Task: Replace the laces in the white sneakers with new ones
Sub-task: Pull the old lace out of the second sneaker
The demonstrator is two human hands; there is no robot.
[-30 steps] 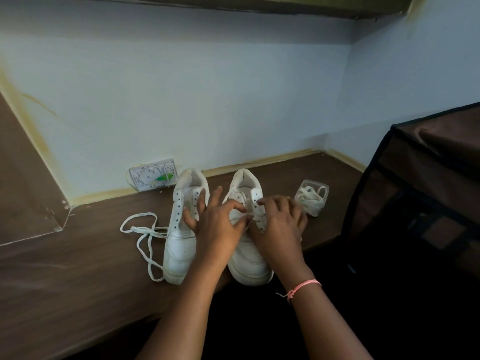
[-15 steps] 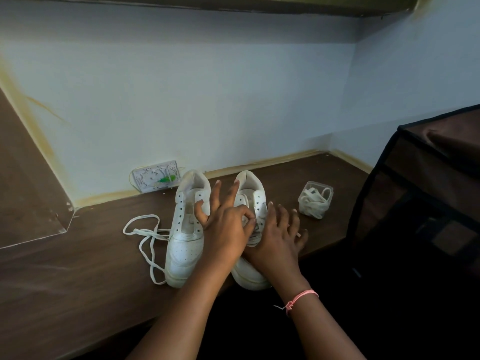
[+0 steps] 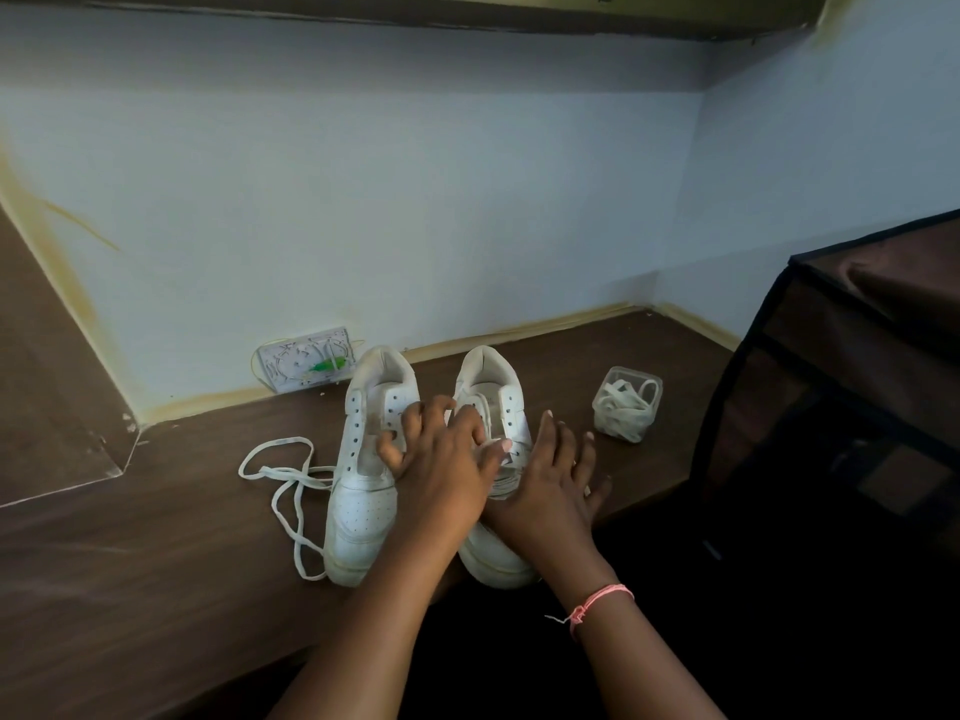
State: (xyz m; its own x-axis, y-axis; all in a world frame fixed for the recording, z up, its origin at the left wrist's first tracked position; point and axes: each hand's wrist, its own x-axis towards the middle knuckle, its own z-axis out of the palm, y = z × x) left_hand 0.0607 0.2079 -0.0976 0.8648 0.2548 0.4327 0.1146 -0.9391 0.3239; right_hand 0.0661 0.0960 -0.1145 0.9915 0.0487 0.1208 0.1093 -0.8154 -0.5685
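Right, from the head camera I see two white sneakers standing side by side on the brown wooden shelf (image 3: 156, 589), toes toward me and heels toward the pale blue wall (image 3: 415, 200). The left sneaker (image 3: 363, 491) has bare eyelets, and a loose white lace (image 3: 283, 480) lies in loops on the shelf just beside its outer side, touching it near the toe. The right sneaker (image 3: 491, 387) carries lacing over its tongue, partly hidden by my hands. My left hand (image 3: 441, 475) reaches across from the left shoe to the right one; its fingers are curled and its thumb and forefinger pinch a bit of lace (image 3: 491, 446) at the middle of the right sneaker. My right hand (image 3: 550, 491) lies against the right side of that same shoe with the fingers straight and spread apart, the fingertips pointing toward the wall; it clamps nothing that I can see. A pink thread bracelet (image 3: 597, 605) sits on the right wrist. Further right on the shelf, well apart from the shoes, stands a small clear plastic tub (image 3: 626, 402) stuffed with white laces. Against the wall behind the left sneaker leans a white socket plate (image 3: 306, 361) with a green mark on it. A dark fabric cabinet (image 3: 841, 407) fills the right edge.
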